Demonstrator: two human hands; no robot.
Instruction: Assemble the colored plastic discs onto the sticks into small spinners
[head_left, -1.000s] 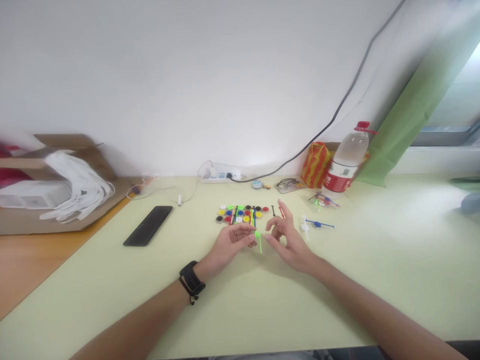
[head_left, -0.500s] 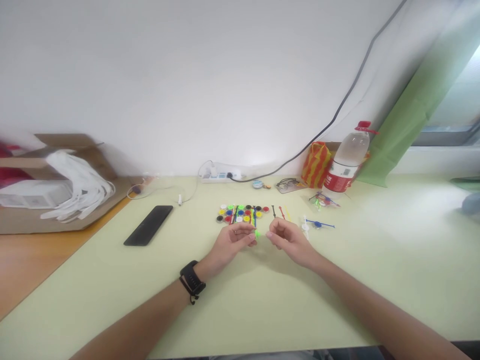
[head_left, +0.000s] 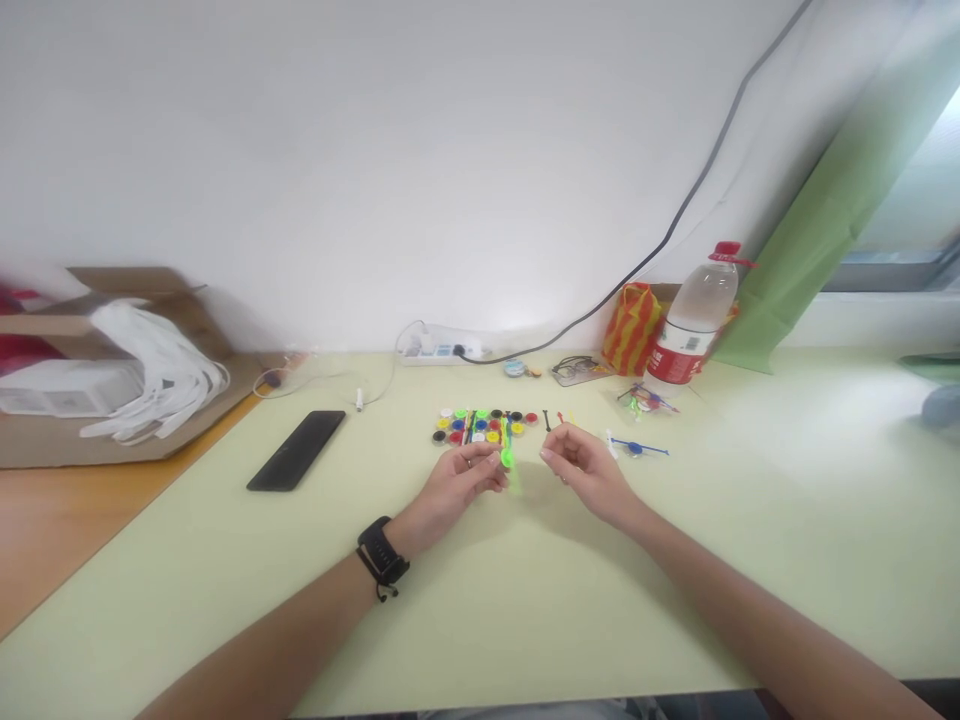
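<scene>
- In the centre of the frame, our left hand (head_left: 456, 487) has thumb and fingers clamped on a bright green plastic piece (head_left: 507, 459) with a round disc; its lower part is blurred.
- Just right of it, our right hand (head_left: 592, 475) is curled, apart from the green piece; we cannot tell whether its thumb and fingertips touch.
- Beyond our left hand, we see small round discs (head_left: 456, 438) in red, yellow, blue, green, black and white, with thin coloured plastic sticks (head_left: 470, 427) among them.
- To the right of our right hand lies a blue plastic piece (head_left: 635, 449) with a round middle and thin arms.
- At left of centre, we have a flat black rectangular object (head_left: 297, 451) on the pale green tabletop (head_left: 450, 630).
- Toward the upper right stands a clear plastic bottle (head_left: 705, 300) with a red cap.
</scene>
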